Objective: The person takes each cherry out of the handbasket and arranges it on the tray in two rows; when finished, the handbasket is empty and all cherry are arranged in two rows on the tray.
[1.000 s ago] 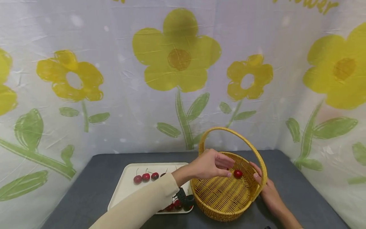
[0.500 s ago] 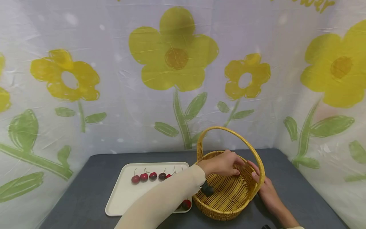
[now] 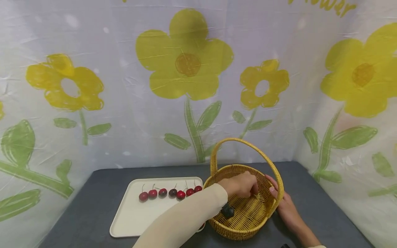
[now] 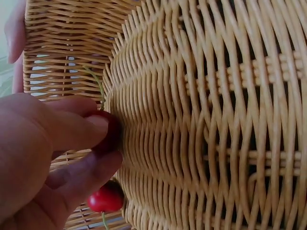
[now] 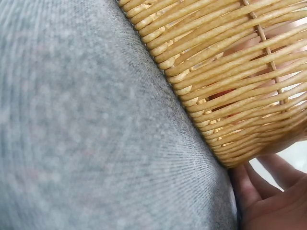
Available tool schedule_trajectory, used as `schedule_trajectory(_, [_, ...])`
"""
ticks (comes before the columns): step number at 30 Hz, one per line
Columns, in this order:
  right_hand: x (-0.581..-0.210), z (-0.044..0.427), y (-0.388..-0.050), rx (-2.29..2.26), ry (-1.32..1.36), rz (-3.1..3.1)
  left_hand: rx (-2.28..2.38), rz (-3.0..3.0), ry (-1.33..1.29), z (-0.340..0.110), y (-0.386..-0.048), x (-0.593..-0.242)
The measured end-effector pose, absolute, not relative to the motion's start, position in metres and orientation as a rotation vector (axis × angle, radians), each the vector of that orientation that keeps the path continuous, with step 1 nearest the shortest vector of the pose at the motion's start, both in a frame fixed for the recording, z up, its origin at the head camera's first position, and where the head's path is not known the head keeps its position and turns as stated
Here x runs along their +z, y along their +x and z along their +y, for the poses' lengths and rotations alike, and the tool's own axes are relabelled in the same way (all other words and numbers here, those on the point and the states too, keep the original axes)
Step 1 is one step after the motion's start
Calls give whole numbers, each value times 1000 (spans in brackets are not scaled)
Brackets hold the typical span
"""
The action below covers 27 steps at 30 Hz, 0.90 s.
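My left hand [image 3: 243,184] is down inside the yellow wicker basket [image 3: 237,233]. Close up in the left wrist view, its fingers pinch a dark red cherry [image 4: 114,132] with a green stem, low against the weave. Just below those fingers lies a second, brighter red cherry [image 4: 106,197]. Both cherries are hidden behind the hand in the head view. My right hand [image 3: 288,208] grips the basket's right side at the rim, near the foot of the handle. Its fingers also show against the outer wall in the right wrist view.
Left of the basket, a white tray [image 3: 131,220] holds a row of several cherries [image 3: 162,193] along its far side. My left sleeve covers the tray's near right part. The tall handle [image 3: 248,144] arches over the basket. A flowered cloth [image 3: 186,113] hangs behind the dark grey table [image 3: 90,213].
My left hand has reached rightward and down into the basket, covering the cherry seen there earlier. The right hand has stayed at the basket's side. The head view has shifted slightly.
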State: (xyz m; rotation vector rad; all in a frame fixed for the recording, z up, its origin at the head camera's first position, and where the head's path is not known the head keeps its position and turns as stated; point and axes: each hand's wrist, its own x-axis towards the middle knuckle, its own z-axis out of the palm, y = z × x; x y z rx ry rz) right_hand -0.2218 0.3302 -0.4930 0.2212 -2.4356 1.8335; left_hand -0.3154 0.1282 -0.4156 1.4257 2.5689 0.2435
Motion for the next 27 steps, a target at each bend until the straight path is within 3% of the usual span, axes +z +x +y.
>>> schedule_trajectory(13, [-492,328,-221,1836,188,-2441,705,2558,1311,102,-303,-398])
schedule_trajectory(20, [-493,329,-221,1821,160,-2452,1089,2612,1272,73,-267,-388])
schedule_trajectory(27, [-491,327,-221,1783,145,-2479,1508,2380,1048,33,-236,-384])
